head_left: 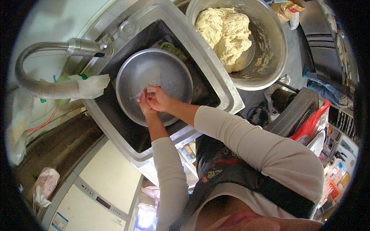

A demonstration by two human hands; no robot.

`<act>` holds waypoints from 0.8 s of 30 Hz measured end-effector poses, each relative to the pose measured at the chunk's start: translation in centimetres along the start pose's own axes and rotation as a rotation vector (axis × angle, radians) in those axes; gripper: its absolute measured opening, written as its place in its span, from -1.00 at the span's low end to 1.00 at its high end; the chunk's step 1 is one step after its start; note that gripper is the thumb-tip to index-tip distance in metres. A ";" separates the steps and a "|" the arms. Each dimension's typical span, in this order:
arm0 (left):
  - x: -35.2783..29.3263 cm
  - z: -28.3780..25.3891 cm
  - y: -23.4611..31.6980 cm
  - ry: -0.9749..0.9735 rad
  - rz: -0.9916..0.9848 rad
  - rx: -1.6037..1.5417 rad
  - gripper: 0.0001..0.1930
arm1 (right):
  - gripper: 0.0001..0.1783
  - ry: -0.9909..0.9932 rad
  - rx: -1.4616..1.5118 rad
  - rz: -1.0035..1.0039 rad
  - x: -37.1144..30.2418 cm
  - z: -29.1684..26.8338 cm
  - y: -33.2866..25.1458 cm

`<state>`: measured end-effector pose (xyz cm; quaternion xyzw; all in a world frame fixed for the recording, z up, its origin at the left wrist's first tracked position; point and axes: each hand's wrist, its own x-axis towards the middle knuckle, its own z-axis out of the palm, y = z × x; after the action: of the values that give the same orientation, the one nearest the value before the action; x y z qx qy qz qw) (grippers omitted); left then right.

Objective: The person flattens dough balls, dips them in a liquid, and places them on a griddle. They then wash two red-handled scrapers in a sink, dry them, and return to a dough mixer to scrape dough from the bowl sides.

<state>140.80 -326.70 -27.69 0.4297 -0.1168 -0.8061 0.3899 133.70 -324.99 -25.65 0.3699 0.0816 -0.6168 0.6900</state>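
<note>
My left hand (pixel 147 106) and my right hand (pixel 160 101) meet over a round metal basin (pixel 175 67). Their palms press against each other, with the fingers partly extended and overlapping, and no object shows between them. The basin stands inside a dark sink (pixel 140 36) with a steel rim and appears to hold some water, though its level is hard to make out. A greenish scouring pad or sponge (pixel 173 50) lies beside the basin's far edge.
At the far left a curved faucet (pixel 23 67) has its end wrapped in whitish plastic (pixel 94 86). Right of the sink stands a big metal bowl (pixel 275 46) with a lump of pale dough (pixel 227 34). A white cabinet (pixel 111 169) is at the lower left.
</note>
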 end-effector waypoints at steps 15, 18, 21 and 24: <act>-9.9 8.8 8.9 -0.174 0.069 -0.023 -0.66 | -0.45 -0.455 -1.623 0.464 -13.3 16.2 -0.4; -9.8 7.5 7.4 -0.283 0.181 1.208 -0.51 | -0.50 -0.403 -1.485 0.537 -13.3 14.7 -2.3; -9.8 8.8 9.3 -0.348 -0.021 1.714 -0.43 | -0.48 -0.475 -2.393 0.416 -13.6 15.1 -3.2; -11.3 12.1 13.6 -0.481 0.060 1.520 -0.45 | -0.48 -0.559 -2.898 0.100 -14.8 18.6 -3.1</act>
<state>142.18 -329.32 -6.44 0.3890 -0.7268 -0.5656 -0.0242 121.18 -324.54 -5.23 -0.7528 0.4679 -0.0245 0.4624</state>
